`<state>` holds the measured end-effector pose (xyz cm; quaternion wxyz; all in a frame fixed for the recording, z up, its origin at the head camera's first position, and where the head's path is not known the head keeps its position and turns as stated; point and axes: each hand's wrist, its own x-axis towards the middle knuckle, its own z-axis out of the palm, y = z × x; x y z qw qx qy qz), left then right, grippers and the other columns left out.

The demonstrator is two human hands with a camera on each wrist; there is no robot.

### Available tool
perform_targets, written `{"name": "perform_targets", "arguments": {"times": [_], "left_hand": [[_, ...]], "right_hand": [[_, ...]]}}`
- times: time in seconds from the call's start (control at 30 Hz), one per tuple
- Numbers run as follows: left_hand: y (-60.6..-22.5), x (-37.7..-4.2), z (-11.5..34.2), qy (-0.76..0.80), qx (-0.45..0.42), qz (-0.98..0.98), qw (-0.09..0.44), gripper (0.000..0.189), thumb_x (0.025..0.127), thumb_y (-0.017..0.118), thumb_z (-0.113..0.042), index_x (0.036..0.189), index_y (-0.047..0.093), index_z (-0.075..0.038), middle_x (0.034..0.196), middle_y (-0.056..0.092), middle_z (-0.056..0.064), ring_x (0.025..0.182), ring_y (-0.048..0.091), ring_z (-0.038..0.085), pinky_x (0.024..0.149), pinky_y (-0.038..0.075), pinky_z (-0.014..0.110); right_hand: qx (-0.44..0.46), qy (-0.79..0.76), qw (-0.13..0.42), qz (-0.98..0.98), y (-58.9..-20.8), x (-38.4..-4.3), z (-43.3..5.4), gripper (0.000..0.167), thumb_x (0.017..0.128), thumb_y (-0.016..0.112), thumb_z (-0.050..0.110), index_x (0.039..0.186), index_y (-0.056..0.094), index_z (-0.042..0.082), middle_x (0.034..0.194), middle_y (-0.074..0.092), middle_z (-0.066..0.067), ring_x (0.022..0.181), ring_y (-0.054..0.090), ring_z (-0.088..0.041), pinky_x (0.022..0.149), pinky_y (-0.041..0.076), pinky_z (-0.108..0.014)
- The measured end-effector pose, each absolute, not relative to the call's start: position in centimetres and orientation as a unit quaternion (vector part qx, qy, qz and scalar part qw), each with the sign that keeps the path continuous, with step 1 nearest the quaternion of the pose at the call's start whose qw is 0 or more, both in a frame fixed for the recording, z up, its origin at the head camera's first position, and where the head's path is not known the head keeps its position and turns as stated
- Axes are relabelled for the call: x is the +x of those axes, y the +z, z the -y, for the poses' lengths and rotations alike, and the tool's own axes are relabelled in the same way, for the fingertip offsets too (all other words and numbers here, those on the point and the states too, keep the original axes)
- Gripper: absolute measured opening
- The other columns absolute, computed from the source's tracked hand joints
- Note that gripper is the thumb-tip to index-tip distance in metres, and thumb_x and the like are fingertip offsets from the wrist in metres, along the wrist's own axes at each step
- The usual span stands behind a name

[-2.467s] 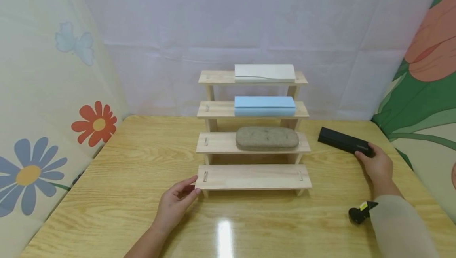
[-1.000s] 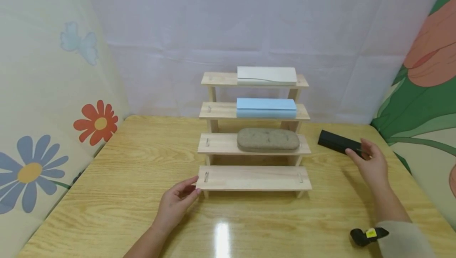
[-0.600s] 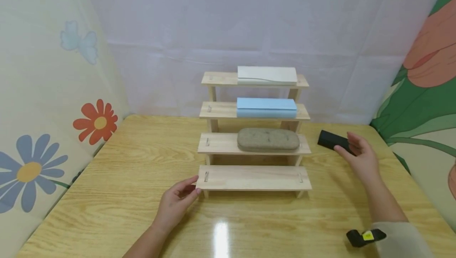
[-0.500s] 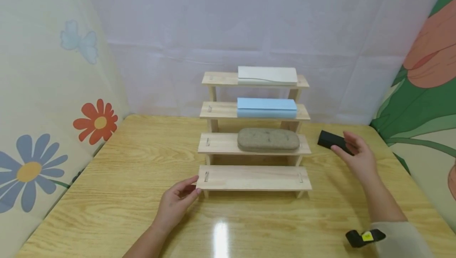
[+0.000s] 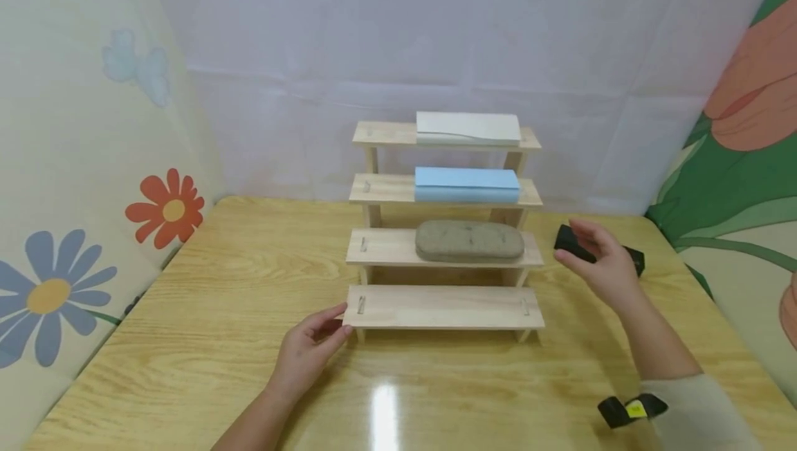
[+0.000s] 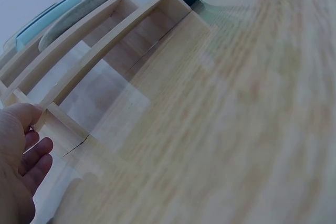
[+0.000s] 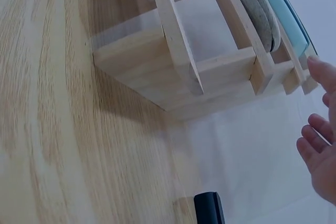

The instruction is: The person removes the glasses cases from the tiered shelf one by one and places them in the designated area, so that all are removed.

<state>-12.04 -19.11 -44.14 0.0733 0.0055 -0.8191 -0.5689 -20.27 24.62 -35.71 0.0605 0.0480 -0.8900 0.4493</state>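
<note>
A four-tier wooden display stand [image 5: 442, 307] stands on the table. My left hand [image 5: 309, 348] holds the left end of its lowest step, thumb at the front corner; in the left wrist view the other fingers curl loosely below. On the upper steps lie a white glasses case [image 5: 467, 127], a light blue glasses case [image 5: 467, 185] and a grey-brown glasses case [image 5: 470, 241]. To the right, a black glasses case [image 5: 638, 261] lies on the table. In the head view my right hand [image 5: 602, 264] partly covers it; the right wrist view shows the hand's fingers apart from the black case.
The wooden table [image 5: 205, 299] reaches a white cloth [image 5: 299, 133] behind the stand. Flower-printed panels [image 5: 56, 160] flank both sides. A black strap with a yellow tag [image 5: 635, 409] is on my right wrist.
My right hand has let go of the black glasses case's right end and moved left above it, towards the stand. The case stays on the table; my left hand keeps its place.
</note>
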Motion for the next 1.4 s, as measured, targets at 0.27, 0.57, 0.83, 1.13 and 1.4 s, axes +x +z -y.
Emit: {"name": "perform_targets", "arguments": {"times": [0.27, 0.57, 0.83, 1.13, 1.4], "left_hand": [[-44.1, -12.0, 19.1, -0.568, 0.009, 0.82, 0.069, 0.036, 0.086, 0.073, -0.005, 0.121, 0.067, -0.003, 0.115, 0.07, 0.018, 0.09, 0.061, -0.003, 0.08, 0.054, 0.013], [-44.0, -12.1, 19.1, -0.571, 0.006, 0.818, 0.069, 0.036, 0.086, 0.073, -0.005, 0.122, 0.066, -0.002, 0.118, 0.069, 0.018, 0.091, 0.061, -0.004, 0.08, 0.054, 0.013], [-44.1, -12.1, 19.2, -0.573, 0.001, 0.817, 0.072, 0.036, 0.086, 0.073, -0.005, 0.122, 0.066, -0.002, 0.119, 0.069, 0.018, 0.091, 0.061, -0.004, 0.08, 0.054, 0.014], [-44.3, -12.0, 19.2, -0.572, 0.007, 0.818, 0.069, 0.036, 0.086, 0.074, -0.008, 0.122, 0.067, -0.004, 0.118, 0.069, 0.016, 0.091, 0.061, -0.002, 0.079, 0.054, 0.014], [-44.4, -12.1, 19.2, -0.572, 0.006, 0.816, 0.078, 0.036, 0.085, 0.074, -0.006, 0.12, 0.068, -0.003, 0.118, 0.07, 0.016, 0.089, 0.061, -0.003, 0.079, 0.054, 0.014]], "right_hand": [[0.072, 0.459, 0.034, 0.885, -35.0, -20.4, -22.9, 0.072, 0.092, 0.07, 0.031, 0.149, 0.036, 0.004, 0.152, 0.038, -0.021, 0.14, 0.035, -0.042, 0.107, 0.04, -0.057], [0.1, 0.459, 0.025, 0.883, -34.9, -20.9, -21.5, 0.069, 0.09, 0.073, 0.028, 0.146, 0.041, 0.004, 0.151, 0.039, -0.022, 0.138, 0.036, -0.044, 0.113, 0.033, -0.06], [0.156, 0.468, 0.032, 0.869, -35.2, -21.4, -20.2, 0.062, 0.088, 0.074, 0.012, 0.141, 0.045, -0.002, 0.146, 0.044, -0.023, 0.135, 0.039, -0.042, 0.114, 0.033, -0.056], [0.161, 0.457, -0.008, 0.875, -35.2, -22.1, -19.0, 0.065, 0.087, 0.076, 0.021, 0.143, 0.045, 0.006, 0.148, 0.043, -0.02, 0.136, 0.039, -0.043, 0.112, 0.035, -0.06], [0.185, 0.441, -0.012, 0.878, -35.0, -22.8, -18.2, 0.068, 0.086, 0.076, 0.022, 0.144, 0.044, 0.005, 0.147, 0.042, -0.021, 0.132, 0.045, -0.042, 0.108, 0.042, -0.057]]}}
